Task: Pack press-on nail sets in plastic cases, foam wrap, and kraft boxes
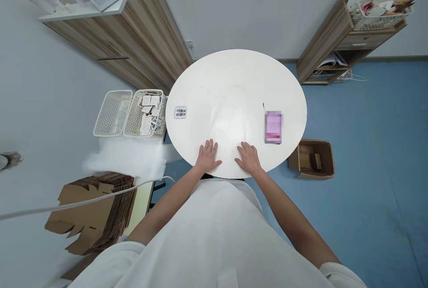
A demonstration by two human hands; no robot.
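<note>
Both of my hands lie flat, palms down, near the front edge of a round white table (230, 83). My left hand (207, 156) has its fingers spread and holds nothing. My right hand (248, 158) rests beside it with fingers apart, also holding nothing. Right of my right hand lies a pink rectangular thing (273, 126), blurred out in the picture. A tiny dark piece (263, 105) is just beyond it. Toward the table's left edge sits a small clear case (181, 112) with rows of small dark items in it.
At the left stand a white basket (113, 114) and another basket (160, 118) full of white cards. Folded cardboard (90, 212) is stacked below, with a white cable (110, 195) across it. An open cardboard box (329, 158) is on the floor at right. Wooden cabinets (157, 47) stand behind.
</note>
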